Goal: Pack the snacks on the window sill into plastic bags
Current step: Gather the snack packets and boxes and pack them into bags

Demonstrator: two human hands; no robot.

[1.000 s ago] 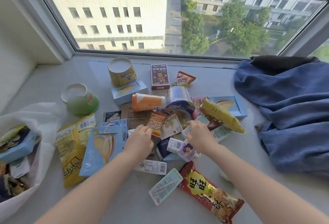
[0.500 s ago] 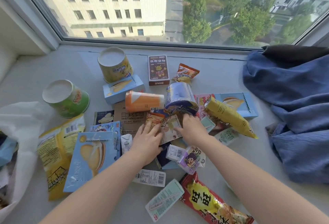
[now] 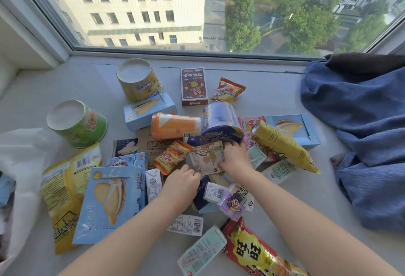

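Left hand [image 3: 183, 180] pinches the six-o'clock edge of a beige fruit-print packet [image 3: 205, 158], and right hand [image 3: 235, 162] grips its three-o'clock edge, mid-pile. The white plastic bag [image 3: 22, 161] lies at nine o'clock and a blue cloth [image 3: 361, 133] at three.

- I see the left hand [image 3: 182, 180] and right hand [image 3: 235, 161] both gripping one beige snack packet [image 3: 205, 158].
- White plastic bag [image 3: 19, 155] lies at the window sill's [image 3: 269, 91] left end.

One head-worn camera looks forward and down, close over the window sill [image 3: 258, 74]; no second view.
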